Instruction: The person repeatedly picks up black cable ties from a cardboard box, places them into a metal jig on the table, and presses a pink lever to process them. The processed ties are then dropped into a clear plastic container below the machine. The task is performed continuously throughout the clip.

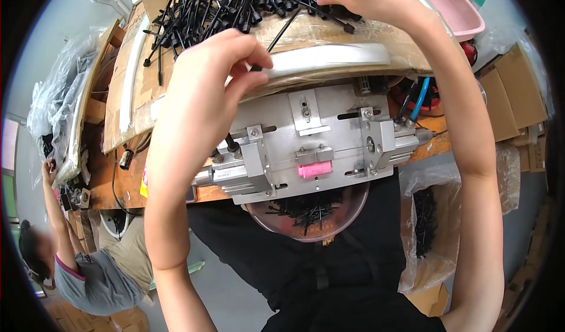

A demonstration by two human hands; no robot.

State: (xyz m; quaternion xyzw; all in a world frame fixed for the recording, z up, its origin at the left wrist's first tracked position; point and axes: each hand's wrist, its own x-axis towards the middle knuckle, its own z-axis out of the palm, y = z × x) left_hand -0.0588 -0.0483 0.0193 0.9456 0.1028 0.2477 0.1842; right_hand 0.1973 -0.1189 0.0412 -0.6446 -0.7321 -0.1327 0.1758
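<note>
My left hand [220, 67] is closed in a pinch on a thin black rod [284, 30] with a thicker end, which slants up toward the pile. At the pile's right side my right hand [365, 1] has its fingers pinched together. A bit of black shows between them, but what they hold is hidden. The pile of black rods with thick ends [241, 5] lies on a cardboard-covered board [400, 52]. Below my hands sits a metal fixture [282, 114] with two clamp blocks and a pink piece [315, 169] at its front.
A clear bowl [265, 223] holding black rods stands below the fixture, at my lap. To the right are a plastic-lined box [435, 267], cardboard boxes [515, 93] and a pink basket [453, 8]. A co-worker [94, 279] sits at the left by another board.
</note>
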